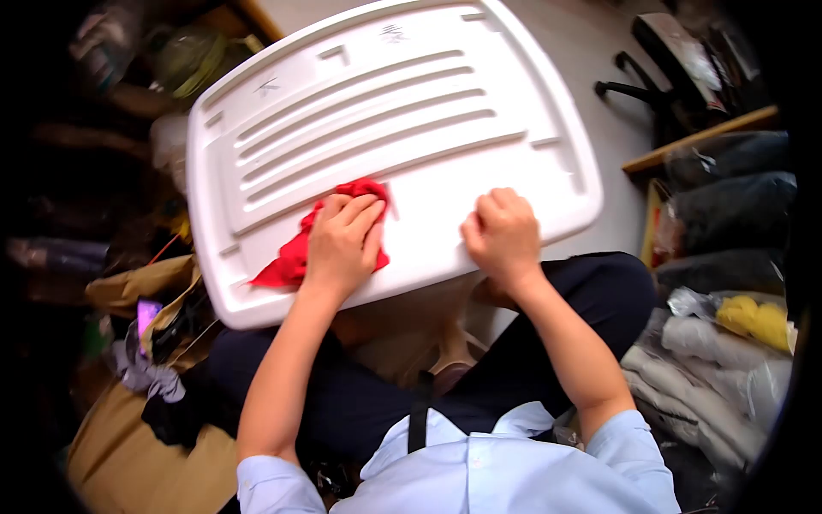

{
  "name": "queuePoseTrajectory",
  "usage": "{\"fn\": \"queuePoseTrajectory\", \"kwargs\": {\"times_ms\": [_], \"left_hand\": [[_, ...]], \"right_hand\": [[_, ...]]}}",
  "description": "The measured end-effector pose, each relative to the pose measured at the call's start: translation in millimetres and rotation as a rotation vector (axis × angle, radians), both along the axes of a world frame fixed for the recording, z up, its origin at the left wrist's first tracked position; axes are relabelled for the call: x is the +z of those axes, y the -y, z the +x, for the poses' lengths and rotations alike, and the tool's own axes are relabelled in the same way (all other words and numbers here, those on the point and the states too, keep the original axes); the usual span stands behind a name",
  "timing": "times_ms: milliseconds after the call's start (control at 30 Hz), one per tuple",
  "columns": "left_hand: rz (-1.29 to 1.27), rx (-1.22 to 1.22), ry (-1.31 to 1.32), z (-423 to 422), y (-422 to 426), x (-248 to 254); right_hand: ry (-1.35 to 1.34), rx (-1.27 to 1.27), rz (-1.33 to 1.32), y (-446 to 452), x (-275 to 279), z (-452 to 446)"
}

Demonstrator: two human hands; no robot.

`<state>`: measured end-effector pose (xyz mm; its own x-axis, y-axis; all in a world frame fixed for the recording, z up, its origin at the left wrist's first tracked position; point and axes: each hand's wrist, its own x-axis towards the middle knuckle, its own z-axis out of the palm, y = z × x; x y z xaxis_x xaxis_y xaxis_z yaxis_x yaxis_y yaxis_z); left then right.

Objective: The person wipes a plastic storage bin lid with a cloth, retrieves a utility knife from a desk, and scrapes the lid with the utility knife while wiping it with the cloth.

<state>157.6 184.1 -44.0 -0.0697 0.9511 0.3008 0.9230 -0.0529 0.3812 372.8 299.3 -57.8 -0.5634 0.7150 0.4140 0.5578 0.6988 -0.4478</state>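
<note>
A large white plastic lid (462, 184) with raised ribs and dark scribbled marks lies tilted in front of me, above my knees. My left hand (344, 240) presses a crumpled red cloth (297, 257) onto its near left part, fingers bent over the cloth. On the near right part, my right hand (503, 230) rests with its fingers curled in. Whether anything is inside those curled fingers is hidden.
Bagged goods (715, 343) and dark wrapped bundles (732, 210) are stacked at the right. A black wheeled chair base (642, 86) stands at the back right. Brown bags (145, 287) and a grey cloth (150, 377) lie at the left.
</note>
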Motion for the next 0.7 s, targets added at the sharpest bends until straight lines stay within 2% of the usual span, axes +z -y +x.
{"fn": "queuePoseTrajectory", "kwargs": {"times_ms": [167,200,333,433,500,567,700], "left_hand": [[-0.053,0.131,-0.115,24,-1,-2],[-0.044,0.166,0.006,26,-5,-6],[0.023,0.227,0.113,40,-22,-17],[0.095,0.227,0.069,36,-19,-13],[-0.066,0.101,0.051,27,-13,-2],[0.015,0.051,-0.033,19,-7,-6],[0.049,0.218,-0.085,22,10,-12]], "right_hand": [[-0.045,0.012,0.017,-1,-3,1],[-0.06,0.009,0.032,-1,-3,0],[-0.037,-0.001,0.014,0,-4,1],[-0.067,-0.001,0.032,1,-3,2],[-0.033,0.017,0.017,0,-2,4],[-0.045,0.028,-0.058,1,-5,6],[0.011,0.021,-0.036,1,-3,2]]}}
